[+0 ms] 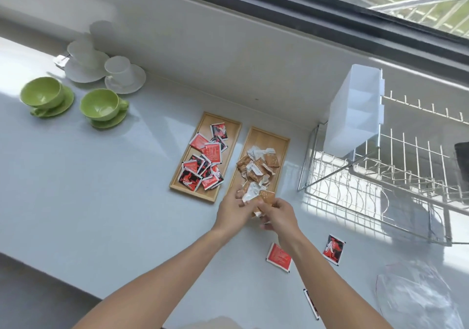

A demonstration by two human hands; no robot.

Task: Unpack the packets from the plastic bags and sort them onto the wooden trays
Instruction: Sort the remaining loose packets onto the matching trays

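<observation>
Two wooden trays lie side by side on the white counter. The left tray [229, 123] holds several red and black packets [203, 160]. The right tray [264, 135] holds several brown and white packets [257, 166]. My left hand [234, 210] and my right hand [278, 214] meet at the near end of the right tray, both closed on a bunch of brown and white packets [258, 196]. Three red packets lie loose on the counter: one [278, 257] by my right wrist, one [334, 249] further right, one [311, 303] on edge nearer me. A clear plastic bag [416, 295] lies at the lower right.
A wire dish rack [380, 184] with a white plastic bin [352, 110] stands to the right. Two green cups on saucers [101, 106] and white cups on saucers [119, 73] sit at the back left. A window ledge runs behind.
</observation>
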